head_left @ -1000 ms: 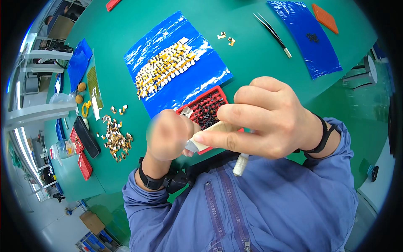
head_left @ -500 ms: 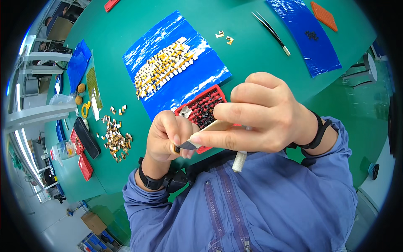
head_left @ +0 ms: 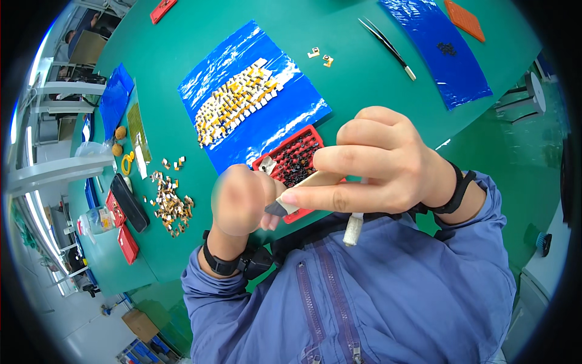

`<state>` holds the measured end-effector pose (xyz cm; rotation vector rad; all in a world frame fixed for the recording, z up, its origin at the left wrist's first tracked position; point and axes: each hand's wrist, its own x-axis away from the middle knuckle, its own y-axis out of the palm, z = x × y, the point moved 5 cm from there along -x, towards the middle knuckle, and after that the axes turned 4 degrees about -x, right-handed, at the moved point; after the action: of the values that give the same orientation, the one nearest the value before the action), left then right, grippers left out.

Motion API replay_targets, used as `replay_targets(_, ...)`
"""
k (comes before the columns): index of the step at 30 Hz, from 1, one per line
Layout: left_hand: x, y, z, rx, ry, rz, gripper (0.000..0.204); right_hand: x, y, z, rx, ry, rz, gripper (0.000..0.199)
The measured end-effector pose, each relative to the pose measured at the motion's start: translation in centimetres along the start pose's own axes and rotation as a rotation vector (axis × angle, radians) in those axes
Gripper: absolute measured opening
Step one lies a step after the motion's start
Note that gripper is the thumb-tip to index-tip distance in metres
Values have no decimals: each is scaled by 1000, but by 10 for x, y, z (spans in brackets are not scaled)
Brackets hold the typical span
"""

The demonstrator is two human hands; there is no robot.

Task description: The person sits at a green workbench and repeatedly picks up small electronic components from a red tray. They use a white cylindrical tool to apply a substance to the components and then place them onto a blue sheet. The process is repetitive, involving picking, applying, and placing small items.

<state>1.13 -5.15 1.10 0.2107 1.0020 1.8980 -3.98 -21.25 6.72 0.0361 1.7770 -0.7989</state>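
Note:
My right hand (head_left: 382, 167) is closed on a flat cream-coloured tool (head_left: 321, 179) with a slanted dark grey tip (head_left: 276, 208). Below this hand sticks out a white-wrapped rod end (head_left: 353, 230); I cannot tell whether it belongs to the same tool. My left hand (head_left: 239, 200) is closed right at the dark tip. Its thumb side is blurred, and anything between its fingers is hidden. Under both hands lies a red tray (head_left: 315, 136) with rows of small black parts (head_left: 297, 164) and a small silvery piece (head_left: 267, 165), partly covered by the hands.
Beyond the tray, a blue sheet (head_left: 242, 148) carries many small white-and-yellow parts (head_left: 236, 103). A loose pile of similar parts (head_left: 173, 203) lies left, near a black case (head_left: 129, 203). Tweezers (head_left: 391, 51), two small parts (head_left: 321, 56) and another blue sheet (head_left: 461, 79) are farther off.
My left hand has turned, its thumb side now blurred toward the view. A small dark-and-gold piece at its fingertips is no longer visible. The right hand keeps its hold, with slight movement.

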Motion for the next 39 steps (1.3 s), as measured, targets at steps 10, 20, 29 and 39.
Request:
replay_targets(10,-1,1,-1,-12,22,13,17,1,1,-5,-113,100,-131,25)
replay_targets(20,0,-2,-2,-28,-24,23,17,2,4,-2,-121,117,-147,26)
replay_targets(29,-3,-1,-3,8,-122,-6,16,6,7,2,-33,81,-95,26)
replay_targets(39,-2,4,-2,21,-154,-42,15,7,10,0,77,-79,130,35)
